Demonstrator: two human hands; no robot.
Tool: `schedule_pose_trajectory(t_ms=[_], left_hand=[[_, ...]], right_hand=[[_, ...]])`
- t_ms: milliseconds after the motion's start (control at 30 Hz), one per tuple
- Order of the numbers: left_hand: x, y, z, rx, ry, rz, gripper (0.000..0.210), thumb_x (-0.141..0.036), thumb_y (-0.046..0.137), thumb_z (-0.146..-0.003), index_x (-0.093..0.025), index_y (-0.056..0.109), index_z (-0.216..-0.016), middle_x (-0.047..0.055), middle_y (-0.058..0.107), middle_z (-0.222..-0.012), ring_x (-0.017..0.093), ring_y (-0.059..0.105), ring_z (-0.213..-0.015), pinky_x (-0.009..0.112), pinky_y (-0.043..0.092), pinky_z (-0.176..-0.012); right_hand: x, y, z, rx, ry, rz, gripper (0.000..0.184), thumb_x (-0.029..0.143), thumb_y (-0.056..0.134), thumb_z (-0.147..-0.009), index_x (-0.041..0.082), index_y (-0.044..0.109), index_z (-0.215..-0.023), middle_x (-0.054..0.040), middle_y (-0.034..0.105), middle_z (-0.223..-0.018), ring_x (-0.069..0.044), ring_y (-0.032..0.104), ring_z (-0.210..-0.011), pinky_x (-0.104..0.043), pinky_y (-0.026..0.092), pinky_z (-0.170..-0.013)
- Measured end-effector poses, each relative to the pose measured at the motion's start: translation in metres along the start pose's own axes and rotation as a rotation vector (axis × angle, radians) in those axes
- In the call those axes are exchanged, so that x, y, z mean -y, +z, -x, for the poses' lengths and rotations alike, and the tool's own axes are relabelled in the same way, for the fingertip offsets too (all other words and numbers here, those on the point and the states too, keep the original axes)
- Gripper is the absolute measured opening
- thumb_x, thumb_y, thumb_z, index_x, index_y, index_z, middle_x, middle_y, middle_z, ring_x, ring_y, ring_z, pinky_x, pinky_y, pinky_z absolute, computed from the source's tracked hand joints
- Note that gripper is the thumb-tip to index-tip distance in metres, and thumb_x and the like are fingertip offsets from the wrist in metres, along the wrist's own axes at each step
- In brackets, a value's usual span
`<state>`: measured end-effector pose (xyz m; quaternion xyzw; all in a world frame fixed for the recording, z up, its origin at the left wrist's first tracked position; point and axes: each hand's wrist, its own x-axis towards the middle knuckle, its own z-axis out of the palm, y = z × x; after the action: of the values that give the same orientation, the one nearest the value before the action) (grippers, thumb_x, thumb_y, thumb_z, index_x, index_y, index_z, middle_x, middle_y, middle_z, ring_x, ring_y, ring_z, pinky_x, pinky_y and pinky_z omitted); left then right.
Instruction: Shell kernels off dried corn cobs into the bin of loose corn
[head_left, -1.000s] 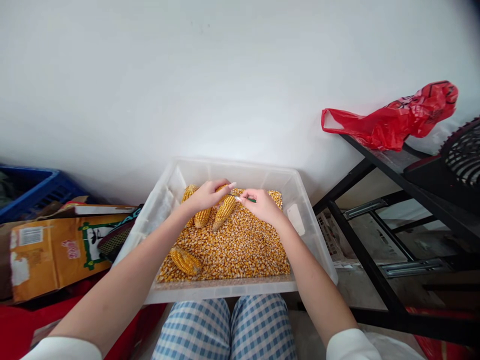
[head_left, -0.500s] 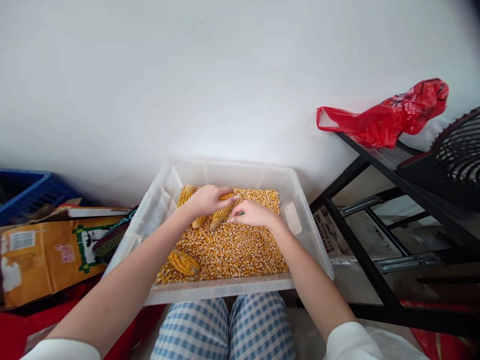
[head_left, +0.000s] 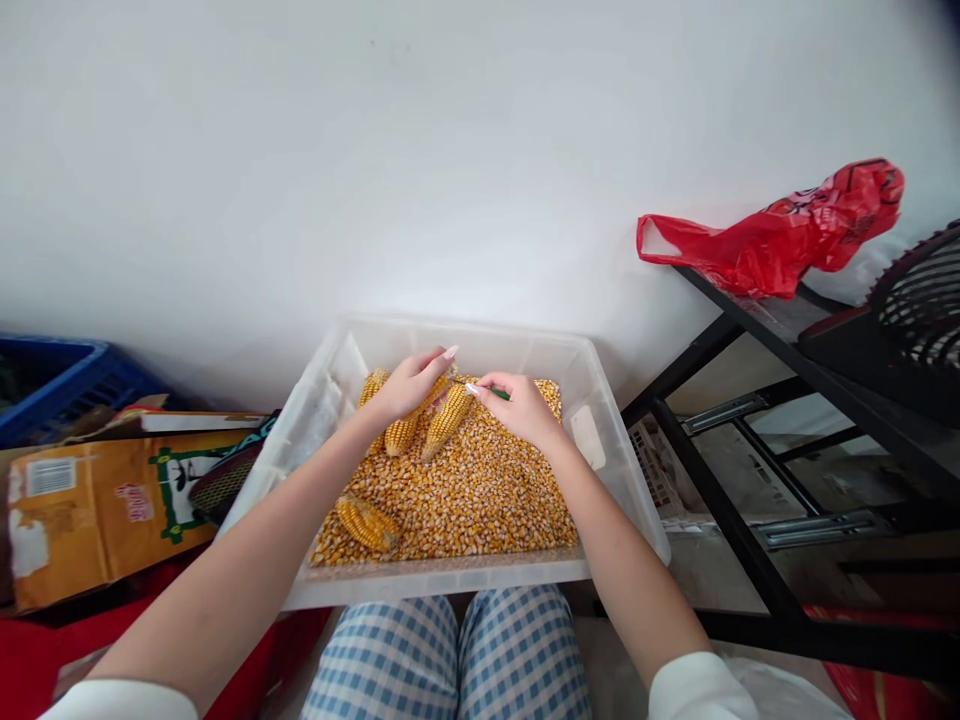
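cob [head_left: 436,390] looks light and stiff, best held mid-length, left hand [head_left: 411,386] curled round it, right hand [head_left: 520,405] pinching a green-handled tool [head_left: 501,394].

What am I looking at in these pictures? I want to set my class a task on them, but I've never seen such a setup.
There is no machine: these are a person's bare hands, all seen from one camera worn on the head, looking forward and down. A translucent plastic bin holds loose corn kernels. Corn cobs lie on them, with another cob apart at the near left. The right hand holds a slim tool with a green handle. The left hand is at the cobs farther back; its exact grip is hidden. On the right, a red plastic bag rests on a black rack.
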<state>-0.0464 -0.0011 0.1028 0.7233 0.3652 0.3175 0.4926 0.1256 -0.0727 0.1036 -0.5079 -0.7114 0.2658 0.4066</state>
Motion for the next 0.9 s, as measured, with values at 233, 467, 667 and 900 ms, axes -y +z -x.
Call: schedule_pose_trajectory(t_ms=[233, 467, 667, 900], left_hand=[[0.003, -0.002, 0.0, -0.039, 0.115, -0.204, 0.041, -0.054, 0.036, -0.085, -0.018, 0.047, -0.069, -0.004, 0.045, -0.058, 0.011, 0.047, -0.054, 0.022, 0.038, -0.054], [0.007, -0.006, 0.005, 0.086, 0.228, -0.508, 0.038, -0.049, 0.038, -0.086, -0.019, 0.06, -0.079, -0.004, 0.048, -0.053, 0.01, 0.044, -0.05, 0.023, 0.031, -0.052], [0.017, -0.002, 0.004, 0.169, 0.349, -0.839, 0.038, -0.052, 0.04, -0.082, -0.022, 0.061, -0.072, -0.001, 0.051, -0.049, 0.013, 0.043, -0.046, 0.026, 0.025, -0.051], [0.022, -0.001, 0.004, 0.201, 0.41, -0.917, 0.034, -0.051, 0.042, -0.081, -0.023, 0.058, -0.068, 0.001, 0.055, -0.056, 0.014, 0.043, -0.047, 0.027, 0.021, -0.051]], right_hand=[[-0.001, 0.0, 0.0, 0.048, 0.027, -0.035, 0.025, 0.035, 0.048, -0.083, 0.016, 0.063, -0.08, -0.0016, 0.065, -0.078, -0.013, 0.057, -0.074, -0.025, 0.041, -0.073], [-0.008, -0.006, -0.001, 0.208, 0.086, -0.09, 0.02, 0.033, 0.054, -0.079, 0.016, 0.062, -0.073, 0.0, 0.062, -0.072, -0.013, 0.057, -0.072, -0.027, 0.041, -0.072], [-0.025, -0.001, -0.001, 0.311, 0.156, -0.138, 0.017, 0.03, 0.058, -0.075, 0.015, 0.061, -0.068, -0.0026, 0.064, -0.077, -0.014, 0.058, -0.073, -0.027, 0.041, -0.071], [-0.04, 0.006, -0.004, 0.372, 0.232, -0.259, 0.016, 0.03, 0.061, -0.073, 0.014, 0.061, -0.069, -0.0007, 0.062, -0.07, -0.011, 0.054, -0.063, -0.025, 0.039, -0.063]])
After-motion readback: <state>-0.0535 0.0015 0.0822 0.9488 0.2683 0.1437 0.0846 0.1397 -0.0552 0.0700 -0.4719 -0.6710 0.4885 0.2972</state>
